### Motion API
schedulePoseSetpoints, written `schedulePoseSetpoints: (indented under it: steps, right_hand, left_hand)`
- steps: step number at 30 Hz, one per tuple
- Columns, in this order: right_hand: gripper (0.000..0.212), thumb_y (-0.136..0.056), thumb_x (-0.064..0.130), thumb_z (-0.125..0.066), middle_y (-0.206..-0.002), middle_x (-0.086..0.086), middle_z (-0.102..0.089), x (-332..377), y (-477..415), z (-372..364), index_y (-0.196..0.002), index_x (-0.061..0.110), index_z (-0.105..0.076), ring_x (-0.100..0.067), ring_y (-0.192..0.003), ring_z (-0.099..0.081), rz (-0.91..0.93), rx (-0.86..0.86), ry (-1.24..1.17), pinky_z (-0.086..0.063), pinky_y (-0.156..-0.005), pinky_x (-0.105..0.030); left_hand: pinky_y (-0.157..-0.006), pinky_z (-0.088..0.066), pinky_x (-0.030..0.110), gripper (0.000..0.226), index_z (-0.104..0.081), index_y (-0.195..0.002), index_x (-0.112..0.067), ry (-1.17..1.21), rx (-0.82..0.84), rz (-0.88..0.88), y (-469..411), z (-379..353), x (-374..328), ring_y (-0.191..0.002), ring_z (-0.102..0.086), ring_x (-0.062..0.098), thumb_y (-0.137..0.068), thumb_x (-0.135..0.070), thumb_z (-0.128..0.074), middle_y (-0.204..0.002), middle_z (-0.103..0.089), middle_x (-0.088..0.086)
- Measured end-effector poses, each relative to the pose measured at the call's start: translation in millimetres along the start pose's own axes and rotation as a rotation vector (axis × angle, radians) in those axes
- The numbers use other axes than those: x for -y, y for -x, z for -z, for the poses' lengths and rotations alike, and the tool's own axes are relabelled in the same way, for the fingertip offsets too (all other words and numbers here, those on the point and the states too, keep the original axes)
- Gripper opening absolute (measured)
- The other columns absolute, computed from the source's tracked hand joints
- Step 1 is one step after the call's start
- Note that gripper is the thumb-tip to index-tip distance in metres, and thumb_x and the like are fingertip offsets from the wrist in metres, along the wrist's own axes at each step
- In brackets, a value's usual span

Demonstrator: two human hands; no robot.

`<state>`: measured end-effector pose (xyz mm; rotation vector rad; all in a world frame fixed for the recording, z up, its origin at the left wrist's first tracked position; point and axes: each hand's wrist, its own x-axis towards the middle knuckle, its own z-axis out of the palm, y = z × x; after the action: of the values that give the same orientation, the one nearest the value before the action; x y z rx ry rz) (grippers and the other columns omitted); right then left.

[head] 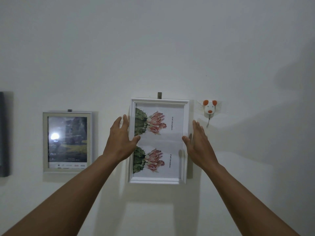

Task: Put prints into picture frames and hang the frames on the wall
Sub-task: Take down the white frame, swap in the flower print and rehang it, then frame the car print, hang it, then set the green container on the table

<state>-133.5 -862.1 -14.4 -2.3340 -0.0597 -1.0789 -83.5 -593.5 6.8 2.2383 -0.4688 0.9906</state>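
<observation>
A white picture frame (159, 181) hangs on the wall under a small grey hook (159, 95). It holds a print with two pink cactus flowers. My left hand (120, 140) is at the frame's left edge, fingers spread, with the thumb over the frame's front. My right hand (198, 142) is at the right edge, fingers straight, its thumb touching the front rim. Neither hand closes around the frame. A second, grey frame (44, 142) with a landscape print hangs to the left on its own hook.
An animal-shaped wall hook (209, 108) with orange ears sticks to the wall right of the white frame. A dark frame edge (3, 133) shows at the far left. The rest is plain white wall (153, 40).
</observation>
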Motion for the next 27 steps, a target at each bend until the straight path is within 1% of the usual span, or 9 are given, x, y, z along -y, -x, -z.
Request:
schedulePoseSetpoints:
  steps: [7, 10, 13, 15, 17, 19, 21, 23, 27]
  right_hand:
    - [0.072, -0.102, 0.045, -0.046, -0.165, 0.002, -0.015, 16, 47, 23, -0.159, 0.019, -0.012, -0.016, -0.152, -0.014, -0.056, 0.091, 0.09, -0.018, -0.121, -0.036]
    - [0.069, -0.101, 0.046, -0.046, -0.163, 0.0, -0.024, 27, 72, 32, -0.157, 0.016, -0.019, -0.018, -0.15, -0.021, -0.091, 0.133, 0.145, -0.021, -0.119, -0.035]
    - [0.065, -0.1, 0.046, -0.049, -0.159, -0.002, -0.033, 37, 102, 32, -0.154, 0.015, -0.028, -0.021, -0.147, -0.03, -0.142, 0.197, 0.195, -0.027, -0.117, -0.037]
    - [0.063, -0.099, 0.045, -0.051, -0.154, -0.004, -0.041, 41, 127, 28, -0.152, 0.015, -0.034, -0.023, -0.141, -0.039, -0.193, 0.243, 0.222, -0.034, -0.112, -0.038]
    - [0.061, -0.098, 0.045, -0.053, -0.147, -0.005, -0.05, 42, 155, 22, -0.149, 0.014, -0.038, -0.023, -0.134, -0.047, -0.256, 0.301, 0.235, -0.04, -0.103, -0.035]
    - [0.06, -0.098, 0.046, -0.054, -0.139, -0.005, -0.056, 39, 185, 12, -0.147, 0.013, -0.041, -0.023, -0.128, -0.052, -0.32, 0.382, 0.248, -0.042, -0.095, -0.031]
    - [0.061, -0.098, 0.047, -0.054, -0.14, -0.007, -0.055, 30, 215, -1, -0.146, 0.012, -0.042, -0.023, -0.125, -0.054, -0.375, 0.463, 0.272, -0.042, -0.096, -0.033]
    - [0.061, -0.097, 0.047, -0.054, -0.144, -0.008, -0.052, 16, 244, -16, -0.146, 0.011, -0.043, -0.025, -0.126, -0.053, -0.426, 0.534, 0.293, -0.042, -0.101, -0.035]
    - [0.063, -0.097, 0.046, -0.055, -0.144, -0.01, -0.051, -20, 298, -50, -0.146, 0.008, -0.042, -0.026, -0.13, -0.049, -0.526, 0.671, 0.313, -0.041, -0.103, -0.037]
  left_hand:
    - [-0.117, -0.019, 0.035, 0.082, -0.012, -0.155, -0.01, 0.021, 0.009, -0.064, 43, 8, -5, -0.148, -0.014, 0.02, -0.094, -0.047, -0.053, -0.162, -0.015, 0.006]
    - [-0.115, -0.024, 0.034, 0.075, -0.023, -0.153, -0.01, 0.052, 0.035, -0.109, 72, 14, -8, -0.145, -0.026, 0.022, -0.094, -0.046, -0.052, -0.157, -0.028, 0.007]
    - [-0.109, -0.031, 0.03, 0.063, -0.04, -0.145, -0.01, 0.076, 0.09, -0.148, 105, 21, -8, -0.135, -0.041, 0.022, -0.094, -0.043, -0.055, -0.147, -0.045, 0.007]
    - [-0.107, -0.034, 0.032, 0.06, -0.047, -0.141, -0.01, 0.075, 0.171, -0.132, 129, 20, -3, -0.131, -0.046, 0.023, -0.093, -0.046, -0.055, -0.141, -0.052, 0.007]
    - [-0.107, -0.039, 0.036, 0.061, -0.052, -0.137, -0.011, 0.073, 0.267, -0.095, 155, 16, 7, -0.128, -0.049, 0.023, -0.091, -0.051, -0.055, -0.137, -0.056, 0.007]
    - [-0.104, -0.042, 0.036, 0.06, -0.058, -0.131, -0.012, 0.082, 0.36, -0.05, 182, 8, 19, -0.124, -0.053, 0.021, -0.089, -0.054, -0.056, -0.132, -0.06, 0.005]
    - [-0.101, -0.044, 0.035, 0.061, -0.059, -0.129, -0.012, 0.078, 0.462, -0.002, 210, -1, 32, -0.121, -0.055, 0.02, -0.088, -0.056, -0.056, -0.13, -0.061, 0.005]
    - [-0.099, -0.044, 0.035, 0.063, -0.058, -0.13, -0.011, 0.069, 0.558, 0.056, 239, -13, 46, -0.119, -0.055, 0.02, -0.087, -0.057, -0.056, -0.129, -0.061, 0.005]
    - [-0.099, -0.043, 0.033, 0.065, -0.056, -0.133, -0.009, 0.025, 0.727, 0.166, 296, -42, 76, -0.121, -0.054, 0.022, -0.087, -0.055, -0.057, -0.131, -0.06, 0.007]
